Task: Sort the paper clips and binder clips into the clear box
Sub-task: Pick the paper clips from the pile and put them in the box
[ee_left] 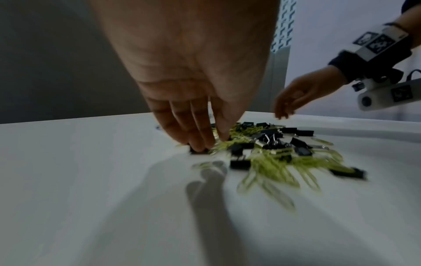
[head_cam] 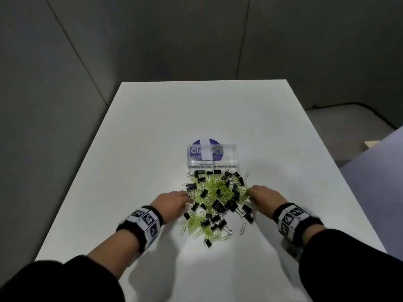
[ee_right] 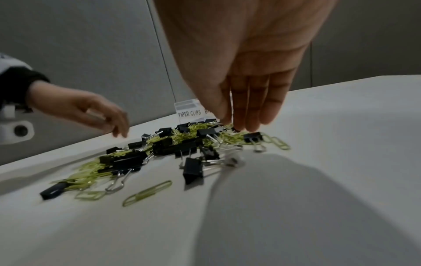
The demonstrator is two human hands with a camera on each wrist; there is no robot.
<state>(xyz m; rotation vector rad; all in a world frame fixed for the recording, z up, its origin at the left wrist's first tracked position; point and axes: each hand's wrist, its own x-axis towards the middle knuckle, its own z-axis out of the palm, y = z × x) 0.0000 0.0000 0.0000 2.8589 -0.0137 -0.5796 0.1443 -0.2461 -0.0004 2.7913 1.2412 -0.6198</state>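
1. Task items: a mixed heap of yellow-green paper clips (head_cam: 220, 189) and black binder clips (head_cam: 219, 204) lies on the white table (head_cam: 135, 149), between the two hands and just short of the clear box (head_cam: 226, 156).
2. Clear box: it stands beyond the fingertips of both hands, closed by a lid as far as can be judged, with front labels reading PAPER CLIPS (left half) and BINDER CLIPS (right half).
3. Left hand (ee_left: 196, 115): fingers point down, close together, tips on a black binder clip (ee_left: 197, 150) at the heap's left edge. Whether it is actually pinched cannot be told; the view is blurred.
4. Right hand (ee_right: 248, 100): fingers extended downward side by side, tips touching the heap's right edge. No clamped item is visible.
5. Handling, judged: paper clips are light, thin, slippery wire and likely interlocked; pinch in small bunches or slide them off the surface. Binder clips are stiff and heavier; take them by the black body or wire handles.
6. Surface: smooth, matte, flat.
7. Room: grey panelled walls behind the table.
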